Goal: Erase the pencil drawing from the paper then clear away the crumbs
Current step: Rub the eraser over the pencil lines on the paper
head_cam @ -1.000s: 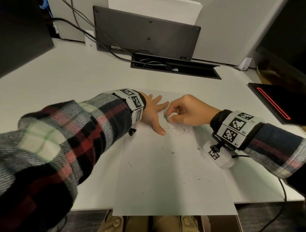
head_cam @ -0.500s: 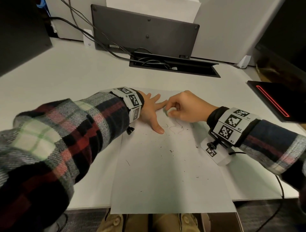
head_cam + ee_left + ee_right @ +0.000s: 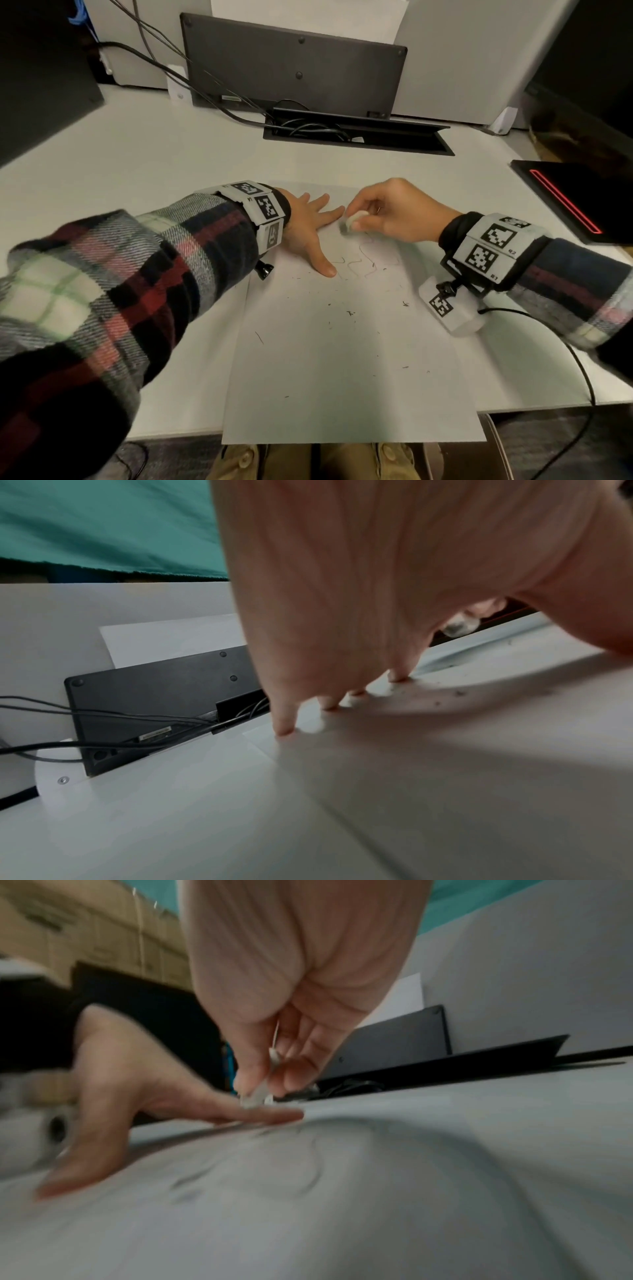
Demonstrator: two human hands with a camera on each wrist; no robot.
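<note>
Right now the paper (image 3: 349,359) lies flat on the white table (image 3: 137,164), its near edge hanging just over the table's front edge. Faint wavy pencil lines (image 3: 363,263) remain on the paper's far half, between the 2 hands. Dark eraser crumbs (image 3: 349,312) are scattered on the paper nearer its middle, on the near side of the lines.

On the paper's far left part, the left hand (image 3: 308,233) lies flat with fingers straight and spread, pressing the sheet down; the thumb tip sits just beside the left end of the pencil lines. In the left wrist view its fingertips (image 3: 284,729) touch the paper.

Just beyond the pencil lines, the right hand (image 3: 397,212) has its fingers curled, pinching a small white eraser (image 3: 354,219) between thumb and fingers. The eraser's darkened tip points down at the paper close to the left hand's index fingertip; blur hides whether it touches.

Beyond the paper's far edge, cables run into a dark cable tray (image 3: 356,137) set in the table.
</note>
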